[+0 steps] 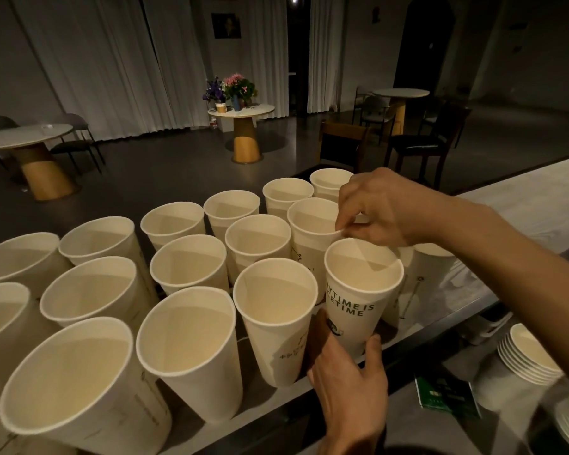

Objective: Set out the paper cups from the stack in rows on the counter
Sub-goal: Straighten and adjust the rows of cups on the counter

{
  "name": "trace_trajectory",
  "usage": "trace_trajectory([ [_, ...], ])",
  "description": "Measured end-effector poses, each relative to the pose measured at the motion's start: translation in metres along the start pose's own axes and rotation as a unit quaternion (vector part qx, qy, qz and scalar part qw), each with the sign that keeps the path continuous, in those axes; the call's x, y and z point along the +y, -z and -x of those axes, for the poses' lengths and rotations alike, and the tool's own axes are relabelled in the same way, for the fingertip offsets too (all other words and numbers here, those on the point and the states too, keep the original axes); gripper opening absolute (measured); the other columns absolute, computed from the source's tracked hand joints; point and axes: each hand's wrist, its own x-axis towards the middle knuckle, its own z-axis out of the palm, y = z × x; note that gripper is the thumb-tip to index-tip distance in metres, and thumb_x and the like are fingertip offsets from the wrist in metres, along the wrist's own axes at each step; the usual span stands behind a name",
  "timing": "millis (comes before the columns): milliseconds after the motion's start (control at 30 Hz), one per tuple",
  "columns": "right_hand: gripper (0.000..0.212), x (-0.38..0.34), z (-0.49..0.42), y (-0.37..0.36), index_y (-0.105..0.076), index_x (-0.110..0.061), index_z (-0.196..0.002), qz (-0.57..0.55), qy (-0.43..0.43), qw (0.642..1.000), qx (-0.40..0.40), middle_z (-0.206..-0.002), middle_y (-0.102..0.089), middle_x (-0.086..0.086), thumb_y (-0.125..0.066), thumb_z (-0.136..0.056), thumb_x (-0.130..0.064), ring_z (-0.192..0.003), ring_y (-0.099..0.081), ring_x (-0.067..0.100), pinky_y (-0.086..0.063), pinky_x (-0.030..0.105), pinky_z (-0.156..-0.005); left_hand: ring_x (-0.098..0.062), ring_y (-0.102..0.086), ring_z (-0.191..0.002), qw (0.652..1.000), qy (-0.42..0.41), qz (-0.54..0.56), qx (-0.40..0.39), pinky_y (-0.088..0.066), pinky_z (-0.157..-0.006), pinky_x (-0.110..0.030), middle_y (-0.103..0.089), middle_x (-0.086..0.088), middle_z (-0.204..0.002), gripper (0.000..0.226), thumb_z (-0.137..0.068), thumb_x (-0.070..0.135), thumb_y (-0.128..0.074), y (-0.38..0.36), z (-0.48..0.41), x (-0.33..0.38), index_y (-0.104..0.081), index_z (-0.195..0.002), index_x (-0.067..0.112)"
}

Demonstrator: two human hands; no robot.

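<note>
At the surface [536, 205] edge, the left hand [345, 379] wraps its fingers [373, 349] round the base of a white printed cup [358, 290]; the right hand [385, 208] pinches the neighbouring cup [309, 221] by its rim.

two hands: one left hand [345, 382], one right hand [385, 205]. fifteen paper cups [188, 257] stand open: six in the row farthest from the hands, five in the middle row, four in the nearest row, counting the printed cup [352, 290] the left hand holds. one half-hidden cup [434, 267] peeks out under the right wrist. right of the left hand: two piles of plates [526, 356], one flat green thing [440, 392]. far beyond the hands: three round tables [263, 110], two bunches of flowers [239, 85].
</note>
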Motion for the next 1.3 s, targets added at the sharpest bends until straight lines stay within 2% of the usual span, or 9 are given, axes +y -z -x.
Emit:
trace_trajectory([
  [133, 0.012, -0.003, -0.005, 0.005, -0.081, -0.022, -0.101, 0.009, -0.012, 0.999, -0.04, -0.097, -0.073, -0.007, -0.072, -0.093, -0.021, -0.094, -0.066, 0.013, -0.049, 0.028, -0.091, -0.011, -0.036, -0.149, 1.0, 0.0, 0.005, -0.004, -0.033, -0.125, -0.044, -0.043, 0.016, -0.158, 0.09, -0.089, 0.049, -0.075, 0.0, 0.001, -0.001, -0.024, -0.162, 0.037],
  [267, 0.016, -0.003, -0.01, 0.007, -0.081, -0.025, -0.105, 0.004, -0.027, 0.997, -0.076, -0.098, -0.072, -0.014, -0.068, -0.095, -0.025, -0.093, -0.064, 0.006, -0.041, 0.017, -0.087, -0.01, -0.041, -0.146, 1.0, 0.009, 0.005, -0.003, -0.033, -0.124, -0.044, -0.048, 0.015, -0.154, 0.084, -0.087, 0.053, -0.075, 0.0, -0.001, -0.002, -0.033, -0.158, 0.036],
  [467, 0.016, -0.005, -0.009, 0.011, -0.08, -0.026, -0.106, 0.011, -0.03, 0.995, -0.099, -0.102, -0.073, -0.014, -0.067, -0.096, -0.025, -0.093, -0.064, 0.004, -0.048, 0.023, -0.093, -0.012, -0.034, -0.15, 1.0, -0.001, -0.007, 0.002, -0.027, -0.127, -0.042, -0.042, 0.014, -0.158, 0.087, -0.089, 0.052, -0.073, -0.002, 0.002, -0.003, -0.027, -0.161, 0.036],
  [700, 0.019, -0.003, -0.011, 0.013, -0.078, -0.031, -0.111, 0.039, -0.034, 0.991, -0.123, -0.097, -0.068, -0.015, -0.064, -0.097, -0.031, -0.089, -0.058, 0.005, -0.043, 0.022, -0.086, -0.013, -0.034, -0.151, 1.0, 0.011, 0.003, 0.0, -0.031, -0.126, -0.043, -0.042, 0.013, -0.16, 0.089, -0.086, 0.052, -0.075, -0.003, 0.001, -0.004, -0.029, -0.161, 0.036],
  [800, 0.017, -0.001, -0.013, 0.011, -0.078, -0.029, -0.107, 0.051, -0.03, 0.99, -0.128, -0.085, -0.057, -0.021, -0.065, -0.098, -0.031, -0.085, -0.053, 0.002, -0.04, 0.018, -0.078, -0.013, -0.037, -0.149, 1.0, 0.01, 0.002, 0.002, -0.034, -0.124, -0.044, -0.044, 0.013, -0.159, 0.088, -0.085, 0.054, -0.075, -0.003, -0.001, -0.005, -0.031, -0.16, 0.036],
  [933, 0.017, -0.001, -0.012, 0.008, -0.078, -0.027, -0.108, 0.09, -0.016, 0.989, -0.116, -0.092, -0.061, -0.015, -0.063, -0.099, -0.029, -0.098, -0.061, 0.012, -0.05, 0.033, -0.09, -0.012, -0.036, -0.15, 1.0, 0.013, 0.017, -0.002, -0.033, -0.125, -0.045, -0.042, 0.014, -0.16, 0.089, -0.086, 0.051, -0.076, -0.003, -0.002, -0.003, -0.029, -0.16, 0.037],
  [1033, 0.017, -0.002, -0.009, 0.005, -0.078, -0.025, -0.109, 0.089, -0.016, 0.99, -0.105, -0.101, -0.069, -0.008, -0.064, -0.098, -0.026, -0.1, -0.062, 0.015, -0.052, 0.037, -0.091, -0.011, -0.035, -0.15, 1.0, 0.018, 0.021, -0.003, -0.033, -0.125, -0.045, -0.04, 0.016, -0.16, 0.092, -0.087, 0.049, -0.077, -0.003, -0.002, -0.002, -0.025, -0.161, 0.039],
  [1200, 0.027, -0.004, -0.009, 0.008, -0.071, -0.026, -0.124, 0.095, -0.036, 0.989, -0.108, -0.109, -0.068, -0.009, -0.065, -0.098, -0.028, -0.106, -0.06, 0.013, -0.05, 0.032, -0.095, -0.011, -0.034, -0.15, 1.0, 0.011, 0.017, 0.002, -0.031, -0.126, -0.043, -0.041, 0.016, -0.16, 0.094, -0.088, 0.048, -0.076, -0.001, -0.002, 0.002, -0.021, -0.163, 0.038],
  [1300, 0.039, -0.001, -0.001, 0.015, -0.064, -0.028, -0.134, 0.052, -0.064, 0.995, -0.06, -0.094, -0.057, -0.017, -0.069, -0.095, -0.027, -0.093, -0.054, 0.005, -0.042, 0.018, -0.082, -0.011, -0.038, -0.148, 1.0, 0.01, 0.018, 0.003, -0.033, -0.124, -0.043, -0.044, 0.016, -0.158, 0.092, -0.087, 0.048, -0.077, -0.001, -0.002, 0.002, -0.024, -0.162, 0.037],
])
